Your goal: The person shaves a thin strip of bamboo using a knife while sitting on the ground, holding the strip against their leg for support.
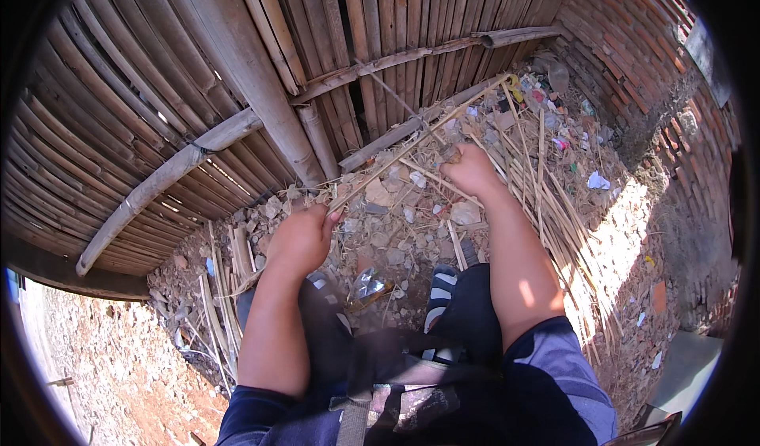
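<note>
My left hand (299,242) is closed round the near end of a long, thin bamboo strip (412,148). The strip slants up and away to the right, over the rubble. To its right, my right hand (473,170) is a fist round the brownish end of a long, thin, stick-like tool (396,98). That tool points up and left, crossing the strip in view; whether it is a blade seen edge-on I cannot make out. Beside and beyond my right forearm lies a spread bundle of split bamboo strips (546,208).
A bamboo-slat wall (412,18) with a thick post (253,74) and a curved rail (190,165) rises ahead. A brick wall (633,66) stands at right. Broken stone and litter (388,232) cover the ground round my sandals (439,292). More strips (210,311) lie at left.
</note>
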{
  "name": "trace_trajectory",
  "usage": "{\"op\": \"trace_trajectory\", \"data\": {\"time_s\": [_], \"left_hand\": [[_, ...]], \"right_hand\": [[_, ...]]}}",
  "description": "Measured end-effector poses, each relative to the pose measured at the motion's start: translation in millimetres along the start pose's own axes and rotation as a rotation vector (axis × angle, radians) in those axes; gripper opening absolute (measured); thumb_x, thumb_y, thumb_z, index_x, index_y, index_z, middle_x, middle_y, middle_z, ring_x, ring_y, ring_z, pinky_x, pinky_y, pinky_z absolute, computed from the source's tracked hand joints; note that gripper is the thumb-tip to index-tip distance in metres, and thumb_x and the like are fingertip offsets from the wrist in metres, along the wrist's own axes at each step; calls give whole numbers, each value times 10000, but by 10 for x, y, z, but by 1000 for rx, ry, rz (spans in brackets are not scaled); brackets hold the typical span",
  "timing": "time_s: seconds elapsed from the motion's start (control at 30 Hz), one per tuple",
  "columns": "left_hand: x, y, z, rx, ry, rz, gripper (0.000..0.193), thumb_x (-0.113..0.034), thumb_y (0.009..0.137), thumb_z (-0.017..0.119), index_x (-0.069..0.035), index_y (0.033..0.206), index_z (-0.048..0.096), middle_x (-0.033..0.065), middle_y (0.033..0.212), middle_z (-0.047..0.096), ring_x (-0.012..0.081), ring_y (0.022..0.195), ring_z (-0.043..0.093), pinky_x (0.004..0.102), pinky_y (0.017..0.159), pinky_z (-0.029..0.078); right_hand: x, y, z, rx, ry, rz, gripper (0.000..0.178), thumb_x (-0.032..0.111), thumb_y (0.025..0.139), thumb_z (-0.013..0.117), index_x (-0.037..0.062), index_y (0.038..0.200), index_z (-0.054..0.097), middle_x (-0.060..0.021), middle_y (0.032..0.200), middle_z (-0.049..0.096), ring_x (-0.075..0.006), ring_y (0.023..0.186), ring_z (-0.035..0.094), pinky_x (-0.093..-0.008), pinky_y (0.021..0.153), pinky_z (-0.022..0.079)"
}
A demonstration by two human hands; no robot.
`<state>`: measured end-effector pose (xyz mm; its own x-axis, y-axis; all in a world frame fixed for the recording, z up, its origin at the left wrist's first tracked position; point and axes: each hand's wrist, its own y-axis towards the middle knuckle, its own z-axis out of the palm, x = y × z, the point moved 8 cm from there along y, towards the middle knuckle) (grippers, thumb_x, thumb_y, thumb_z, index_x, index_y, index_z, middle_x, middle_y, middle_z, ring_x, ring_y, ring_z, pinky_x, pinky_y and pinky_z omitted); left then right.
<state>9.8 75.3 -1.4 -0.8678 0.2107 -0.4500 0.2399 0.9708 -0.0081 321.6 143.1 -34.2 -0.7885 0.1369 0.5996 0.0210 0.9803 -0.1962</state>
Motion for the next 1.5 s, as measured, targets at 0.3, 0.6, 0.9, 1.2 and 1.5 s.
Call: {"op": "trace_trajectory", "data": {"time_s": [0.3, 0.6, 0.9, 1.2, 1.5], "left_hand": [[74, 47, 124, -12, -53, 24, 313, -303, 1013, 593, -5, 924, 634, 274, 849, 665, 484, 865, 647, 567, 761, 493], [124, 7, -8, 71, -82, 25, 386, -357, 1033, 564, 1, 914, 643, 267, 818, 661, 481, 847, 646, 547, 749, 493], [102, 42, 34, 40, -60, 16, 387, -359, 1032, 567, 10, 932, 622, 279, 837, 664, 490, 857, 646, 550, 762, 496], [87, 14, 31, 148, -68, -6, 464, -446, 996, 616, 5, 890, 655, 243, 792, 659, 464, 812, 654, 530, 738, 502], [77, 19, 45, 132, -143, -20, 512, -485, 974, 649, 20, 897, 673, 255, 775, 658, 445, 773, 664, 499, 715, 506]], "right_hand": [[465, -309, 117, 10, -182, -91, 420, 254, 770, 750, 97, 1158, 731, -199, 1021, 740, -371, 970, 711, -486, 872, 564], [-292, -58, -372, -204, 36, 47, 388, 266, 775, 775, 73, 1111, 747, -168, 916, 748, -341, 861, 719, -415, 810, 547], [460, -348, -120, -73, -326, -125, 398, 264, 761, 761, 124, 1134, 748, -184, 965, 746, -389, 928, 708, -450, 841, 559], [-523, -98, -573, -388, 58, 122, 465, 282, 775, 762, 89, 1197, 729, -217, 1009, 738, -401, 979, 697, -450, 887, 541], [304, -286, -239, -173, -172, -89, 443, 276, 767, 756, 103, 1175, 732, -212, 1002, 731, -393, 980, 695, -471, 872, 554]]}}
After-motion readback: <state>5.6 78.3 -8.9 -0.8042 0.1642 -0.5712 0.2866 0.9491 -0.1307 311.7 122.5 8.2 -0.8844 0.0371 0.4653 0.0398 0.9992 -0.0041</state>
